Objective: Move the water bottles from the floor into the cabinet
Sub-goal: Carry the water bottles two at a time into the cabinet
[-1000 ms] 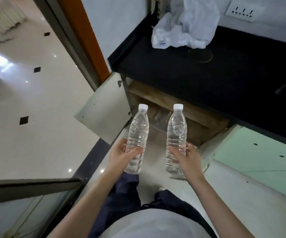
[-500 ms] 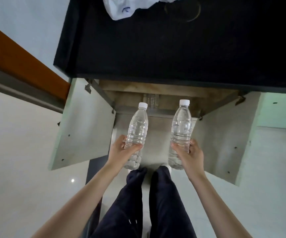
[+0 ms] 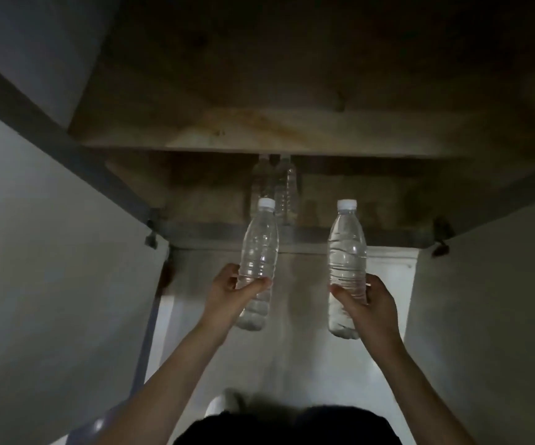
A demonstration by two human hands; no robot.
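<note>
Since 0.5 s ago the view has been dropped low, level w/ the cabinet (image 3: 259,123) opening. Both bottles are now held just in front of the lower compartment, not yet inside, so placement is judged to be close. The left bottle (image 3: 259,248) is gripped low on its body by the left hand (image 3: 231,292), fingers curled round it; the right bottle (image 3: 347,248) likewise by the right hand (image 3: 369,303). Both are kept upright, off the floor (image 3: 292,348). Bottles: clear ribbed plastic, white caps, thin-walled, prob. easily dented. Two similar bottles (image 3: 279,187) are seen standing at the back. Interior: rough stained wood. Doors (image 3: 51,252): flat, pale, swung open.
</note>
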